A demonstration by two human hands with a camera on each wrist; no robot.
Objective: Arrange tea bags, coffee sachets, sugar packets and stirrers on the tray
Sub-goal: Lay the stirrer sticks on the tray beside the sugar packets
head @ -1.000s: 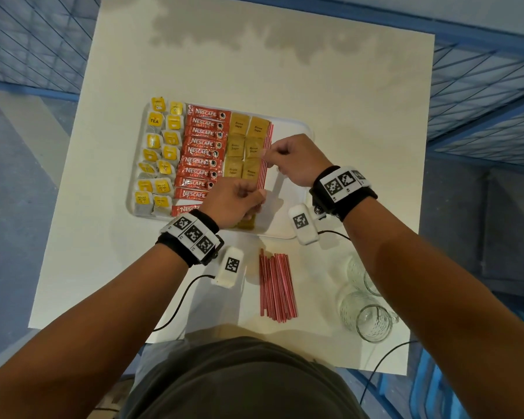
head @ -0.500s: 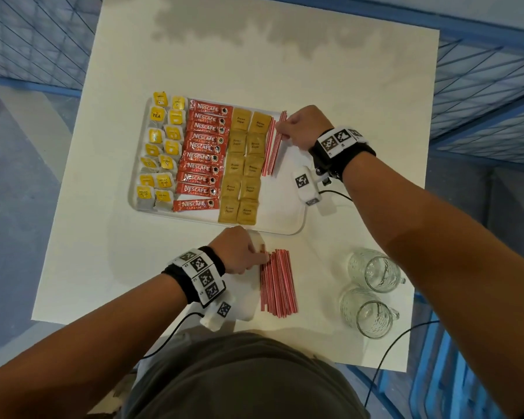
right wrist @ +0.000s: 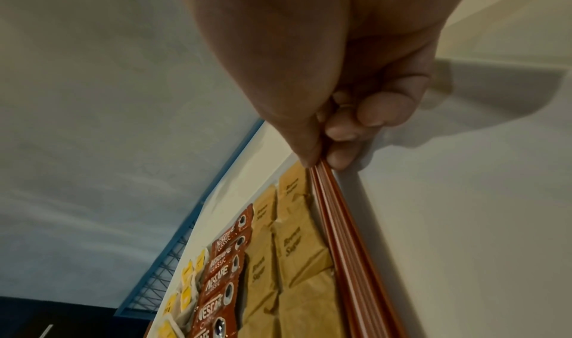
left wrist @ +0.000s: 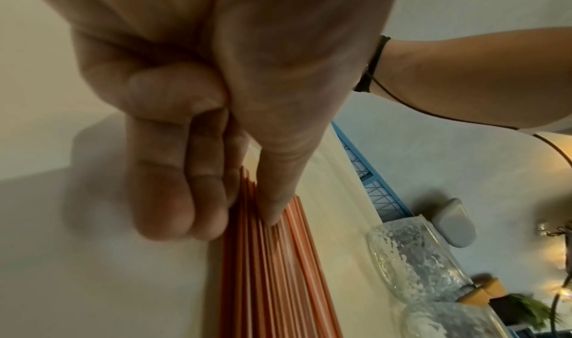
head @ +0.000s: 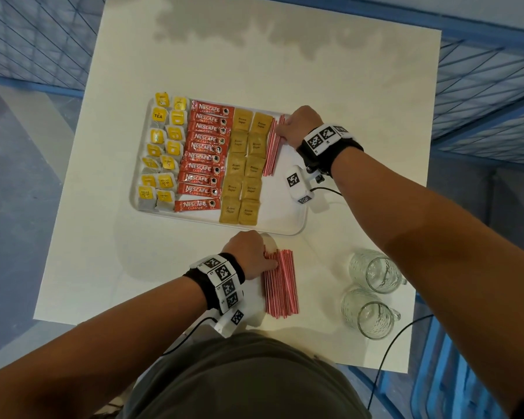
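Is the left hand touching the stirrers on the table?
Touching. In the left wrist view the left hand has its thumb on the stirrers, fingers against their edge.

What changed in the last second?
Left hand came off the tray to the loose stirrers on the table, pinching their edge. Right hand slid to the far end of the tray stirrers, squaring them against the sugar packets. Tea bags, coffee sachets, glasses unmoved.

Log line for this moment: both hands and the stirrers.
right hand: pinches far end of tray stirrers, beside sugar packets | left hand: pinches stirrer pile on table, near tray | phase: stirrers partly placed
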